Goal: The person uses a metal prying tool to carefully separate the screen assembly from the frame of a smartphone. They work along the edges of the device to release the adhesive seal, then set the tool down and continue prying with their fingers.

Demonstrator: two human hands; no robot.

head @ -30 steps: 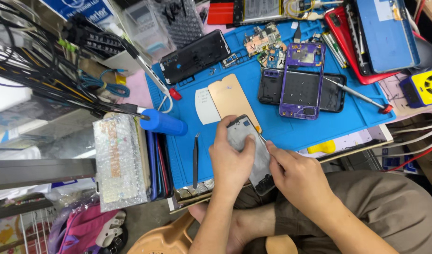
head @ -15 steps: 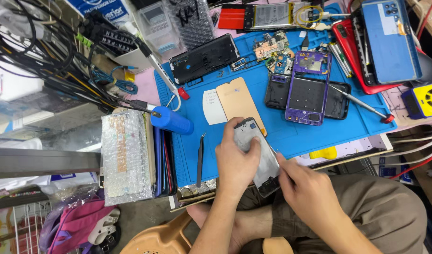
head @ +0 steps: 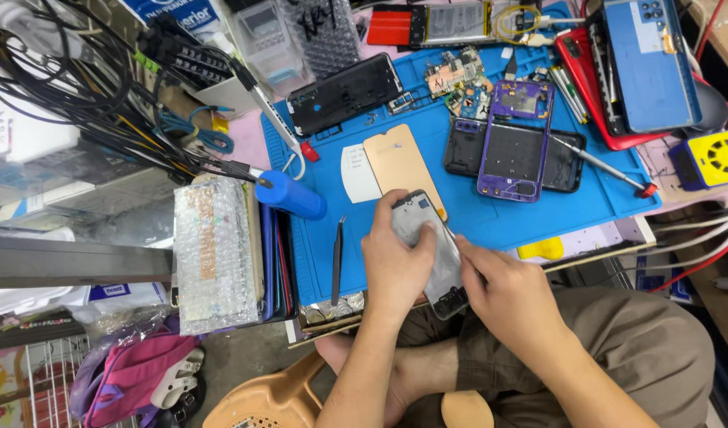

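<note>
Over blue rubbery mat [head: 491, 218], left hand [head: 396, 265] fingers clasp flat phone frame [head: 431, 254]; right hand [head: 511, 297] pinches its edge.

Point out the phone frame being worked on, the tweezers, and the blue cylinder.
phone frame [head: 418, 224], head view, upper grey face.
tweezers [head: 337, 261], head view, mid shaft.
blue cylinder [head: 291, 195], head view, its side.
</note>
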